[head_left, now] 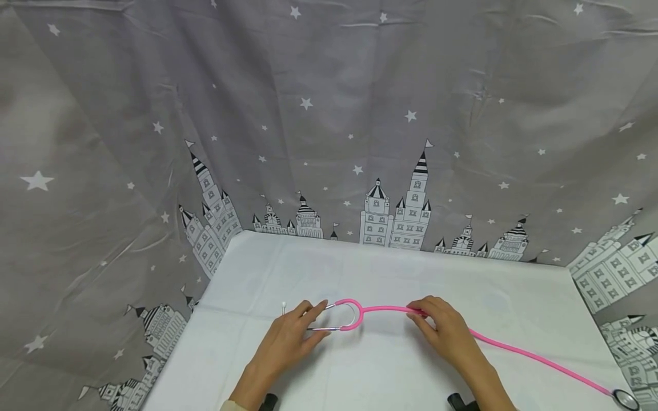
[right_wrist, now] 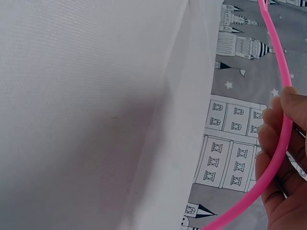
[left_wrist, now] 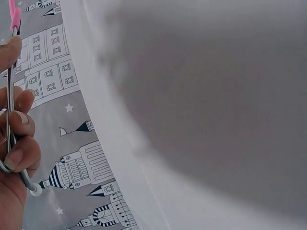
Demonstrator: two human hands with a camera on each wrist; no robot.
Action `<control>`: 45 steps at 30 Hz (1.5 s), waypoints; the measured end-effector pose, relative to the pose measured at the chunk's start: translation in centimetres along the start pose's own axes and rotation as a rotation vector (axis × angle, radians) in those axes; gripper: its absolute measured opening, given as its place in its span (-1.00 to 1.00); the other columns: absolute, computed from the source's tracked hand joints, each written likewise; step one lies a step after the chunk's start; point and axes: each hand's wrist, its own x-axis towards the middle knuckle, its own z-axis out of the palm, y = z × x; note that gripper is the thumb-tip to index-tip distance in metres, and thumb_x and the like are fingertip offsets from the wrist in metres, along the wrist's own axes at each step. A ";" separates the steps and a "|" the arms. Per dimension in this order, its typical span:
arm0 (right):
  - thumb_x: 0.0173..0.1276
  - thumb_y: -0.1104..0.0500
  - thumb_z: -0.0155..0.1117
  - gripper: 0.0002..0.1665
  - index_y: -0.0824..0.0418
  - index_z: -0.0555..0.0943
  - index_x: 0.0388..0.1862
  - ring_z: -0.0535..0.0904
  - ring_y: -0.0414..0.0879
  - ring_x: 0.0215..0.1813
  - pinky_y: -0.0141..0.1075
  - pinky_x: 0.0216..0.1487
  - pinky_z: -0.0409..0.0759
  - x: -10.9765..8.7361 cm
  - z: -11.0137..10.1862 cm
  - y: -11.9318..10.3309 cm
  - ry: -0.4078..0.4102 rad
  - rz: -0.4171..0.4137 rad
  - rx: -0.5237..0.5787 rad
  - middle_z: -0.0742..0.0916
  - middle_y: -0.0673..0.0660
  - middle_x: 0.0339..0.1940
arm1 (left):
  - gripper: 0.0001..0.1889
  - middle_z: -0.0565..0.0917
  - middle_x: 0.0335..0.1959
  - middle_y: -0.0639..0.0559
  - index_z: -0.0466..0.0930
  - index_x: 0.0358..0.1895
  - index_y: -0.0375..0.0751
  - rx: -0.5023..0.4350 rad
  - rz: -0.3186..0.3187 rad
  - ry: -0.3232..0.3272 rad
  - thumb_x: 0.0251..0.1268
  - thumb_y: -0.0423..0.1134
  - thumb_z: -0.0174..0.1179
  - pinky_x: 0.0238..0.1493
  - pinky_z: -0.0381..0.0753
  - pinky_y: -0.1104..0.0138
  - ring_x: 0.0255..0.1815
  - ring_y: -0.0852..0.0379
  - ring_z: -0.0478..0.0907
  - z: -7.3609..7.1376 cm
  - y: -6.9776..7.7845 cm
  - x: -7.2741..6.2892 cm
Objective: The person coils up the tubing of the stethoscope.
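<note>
A stethoscope with pink tubing (head_left: pixel 534 357) stretches from left to right over the white table. My left hand (head_left: pixel 293 331) grips its metal ear tubes (left_wrist: pixel 11 81), with the fingers curled round them in the left wrist view. One white ear tip (left_wrist: pixel 36 190) pokes out beyond the fingers; the other is hidden. Past the pink fork, my right hand (head_left: pixel 444 331) pinches the tubing between thumb and fingers, as the right wrist view shows the pink tube (right_wrist: pixel 283 134) crossing the fingers. At the far right end, the round chest piece (head_left: pixel 625 399) is near the table's right edge.
The white table (head_left: pixel 288 257) has its far edge against a grey curtain (head_left: pixel 329 131) printed with castles and stars. The curtain also hangs along the left and right sides. Black pieces (head_left: pixel 268 402) show beside both wrists at the bottom of the head view.
</note>
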 end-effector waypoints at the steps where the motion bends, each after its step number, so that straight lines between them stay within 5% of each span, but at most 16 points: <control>1: 0.36 0.13 0.59 -0.79 -0.02 0.79 -0.05 0.65 -0.30 -0.10 -0.30 -0.07 0.71 0.0 0.0 0.0 0.001 -0.003 -0.005 0.78 -0.23 -0.18 | -0.33 0.63 -0.19 0.24 0.69 0.37 0.01 -0.004 0.000 0.000 0.18 0.05 0.62 -0.35 0.55 0.48 -0.35 0.35 0.57 0.0 0.0 0.0; 13: 0.38 0.13 0.57 -0.80 -0.02 0.80 -0.04 0.63 -0.31 -0.10 -0.31 -0.06 0.70 0.2 -0.2 -0.2 0.002 -0.035 -0.024 0.78 -0.24 -0.18 | -0.35 0.61 -0.22 0.25 0.68 0.37 0.07 -0.011 -0.036 -0.024 0.21 0.07 0.60 -0.39 0.53 0.50 -0.35 0.37 0.59 -0.1 0.6 0.1; 23: 0.34 0.20 0.59 -0.77 -0.01 0.81 -0.05 0.63 -0.30 -0.10 -0.58 0.03 0.49 1.4 -0.9 -1.2 0.045 -0.138 0.011 0.81 -0.24 -0.16 | -0.37 0.66 -0.27 0.24 0.71 0.32 0.04 -0.032 -0.015 -0.019 0.16 0.03 0.63 -0.42 0.50 0.51 -0.42 0.35 0.59 0.0 0.9 0.3; 37: 0.32 0.22 0.60 -0.71 0.00 0.83 0.01 0.66 -0.26 -0.07 -0.49 0.04 0.61 3.1 -0.9 -3.0 0.032 -0.218 0.092 0.85 -0.19 -0.13 | -0.39 0.67 -0.29 0.25 0.73 0.28 0.07 -0.057 0.002 -0.002 0.13 0.02 0.65 -0.43 0.48 0.54 -0.43 0.38 0.58 -0.2 1.3 0.5; 45: 0.30 0.24 0.60 -0.69 -0.02 0.83 0.00 0.67 -0.26 -0.09 -0.39 0.01 0.67 3.8 -0.6 -4.3 0.020 -0.254 0.108 0.86 -0.19 -0.14 | -0.41 0.68 -0.29 0.25 0.74 0.27 0.04 -0.102 0.065 -0.022 0.15 0.02 0.64 -0.43 0.37 0.62 -0.47 0.43 0.43 0.0 1.9 0.6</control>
